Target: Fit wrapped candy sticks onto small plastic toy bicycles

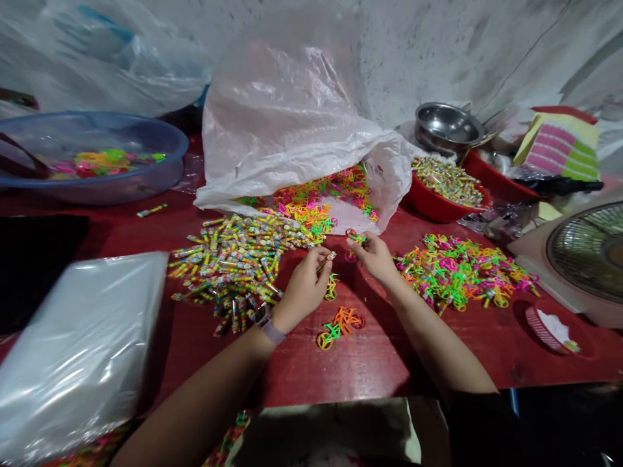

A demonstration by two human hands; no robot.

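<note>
My left hand (307, 280) is closed around a small printed candy tube (331, 257), its end poking out past the fingertips. To its right, my right hand (378, 258) pinches a small plastic toy bicycle (357, 238) with a green frame and reddish wheels. Left of my hands lies a large pile of candy tubes (238, 250). Two loose toy bicycles (341, 326), orange and green, lie on the red table (302, 373) below my hands, and another sits just under the left fingers. Beyond, an open plastic bag (287, 136) spills more colourful bicycles.
Right of my arm is a heap of toy bicycles with tubes (462, 269). Behind it stand a red bowl (438, 206) of tubes and a steel bowl (448, 126). A fan (594, 253) borders the right, a blue basin (97, 188) and clear plastic bags (87, 337) the left.
</note>
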